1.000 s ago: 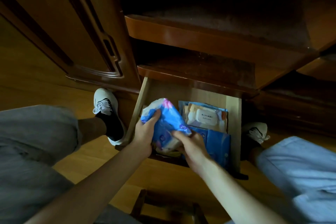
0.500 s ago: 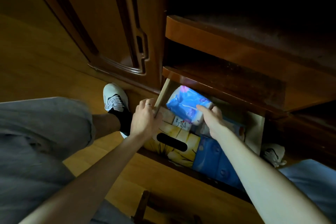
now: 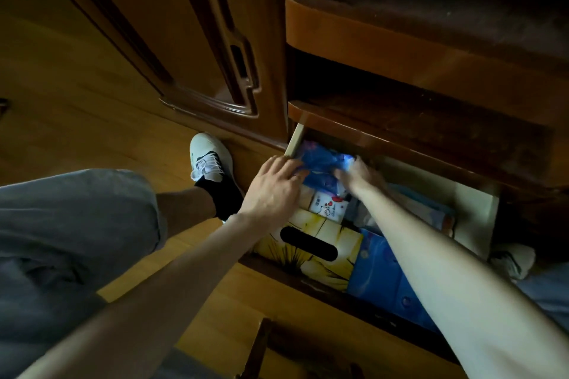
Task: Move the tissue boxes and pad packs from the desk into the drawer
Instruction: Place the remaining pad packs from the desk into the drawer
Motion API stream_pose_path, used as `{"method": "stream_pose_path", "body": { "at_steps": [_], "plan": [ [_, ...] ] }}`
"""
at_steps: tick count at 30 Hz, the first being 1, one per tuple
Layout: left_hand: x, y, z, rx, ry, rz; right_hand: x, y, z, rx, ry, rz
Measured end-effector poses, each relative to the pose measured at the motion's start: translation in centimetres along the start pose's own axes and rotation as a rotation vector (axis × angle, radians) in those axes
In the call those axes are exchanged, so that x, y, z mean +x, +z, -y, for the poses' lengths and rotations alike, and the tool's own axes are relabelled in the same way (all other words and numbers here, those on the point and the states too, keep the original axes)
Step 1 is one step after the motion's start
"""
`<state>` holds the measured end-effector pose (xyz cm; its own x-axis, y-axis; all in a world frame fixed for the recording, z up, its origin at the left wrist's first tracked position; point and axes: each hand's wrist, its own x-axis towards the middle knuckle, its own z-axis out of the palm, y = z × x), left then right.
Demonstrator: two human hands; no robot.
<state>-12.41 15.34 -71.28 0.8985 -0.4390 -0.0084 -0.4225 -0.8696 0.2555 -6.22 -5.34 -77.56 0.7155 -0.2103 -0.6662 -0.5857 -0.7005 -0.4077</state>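
Note:
The open wooden drawer (image 3: 475,209) under the desk holds several items. A blue pad pack (image 3: 323,163) lies at the drawer's back left corner, partly under the shelf above. My left hand (image 3: 274,188) presses on its left end and my right hand (image 3: 358,174) grips its right end. In front of it sit a small white tissue pack with hearts (image 3: 329,208), a yellow tissue box with a dark slot (image 3: 311,251) and a blue pack (image 3: 391,283) under my right forearm.
Dark wooden shelves (image 3: 400,49) overhang the drawer. A cabinet door (image 3: 184,34) stands to the left. My white shoe (image 3: 209,160) rests on the wood floor beside the drawer; another shoe (image 3: 511,258) is at the right. A wooden stool edge (image 3: 264,348) is below.
The blue pad pack has gone from in front of the drawer to deep in its back left corner. My left hand left the drawer's side and now presses on the pack.

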Motion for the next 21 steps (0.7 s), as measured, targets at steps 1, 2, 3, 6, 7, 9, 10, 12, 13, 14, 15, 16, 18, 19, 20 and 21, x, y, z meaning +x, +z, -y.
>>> {"method": "stream_pose_path", "body": {
  "at_steps": [1,2,3,6,7,9,10,12,13,14,15,16,18,19,20,21],
  "plan": [
    [0.9,0.2,-0.3,0.050,0.055,0.050,0.0,0.1,-0.1,-0.035,-0.010,-0.067],
    [1.9,0.4,-0.6,0.103,0.085,0.121,0.0,0.1,-0.3,-0.062,-0.011,-0.140],
    [2.9,0.6,-0.9,0.173,0.100,0.203,-0.1,0.1,-0.3,-0.070,-0.009,-0.188],
    [5.2,1.0,-1.2,0.437,0.136,0.420,0.1,0.4,-0.6,-0.036,-0.061,-0.193],
    [5.7,0.9,-1.3,0.493,0.148,0.462,0.1,0.3,-0.8,-0.019,-0.082,-0.175],
    [6.2,0.8,-1.2,0.551,0.165,0.515,-0.1,-0.2,-1.1,0.019,-0.118,-0.146],
    [6.3,0.7,-1.3,0.566,0.169,0.522,-0.3,-0.5,-1.4,0.040,-0.125,-0.137],
    [6.3,0.6,-1.4,0.573,0.179,0.505,-1.0,-1.1,-1.7,0.078,-0.127,-0.129],
    [6.2,0.4,-1.4,0.560,0.179,0.489,-1.6,-1.5,-1.7,0.096,-0.134,-0.128],
    [6.1,0.1,-1.5,0.544,0.175,0.468,-2.3,-1.8,-1.8,0.111,-0.148,-0.132],
    [6.0,-0.2,-1.4,0.531,0.169,0.437,-3.0,-2.2,-1.8,0.122,-0.163,-0.143],
    [5.8,-0.8,-1.4,0.516,0.158,0.407,-3.8,-2.7,-1.9,0.122,-0.175,-0.157],
    [5.2,-2.2,-1.5,0.468,0.133,0.351,-5.5,-3.9,-2.2,0.074,-0.178,-0.150],
    [4.9,-3.1,-1.7,0.439,0.127,0.320,-6.5,-4.5,-2.5,0.041,-0.184,-0.111],
    [4.5,-4.1,-1.9,0.410,0.124,0.289,-7.6,-5.1,-2.8,0.026,-0.196,-0.054],
    [4.1,-5.3,-2.4,0.382,0.121,0.256,-8.8,-5.7,-3.2,0.034,-0.214,0.004]
  ]
}}
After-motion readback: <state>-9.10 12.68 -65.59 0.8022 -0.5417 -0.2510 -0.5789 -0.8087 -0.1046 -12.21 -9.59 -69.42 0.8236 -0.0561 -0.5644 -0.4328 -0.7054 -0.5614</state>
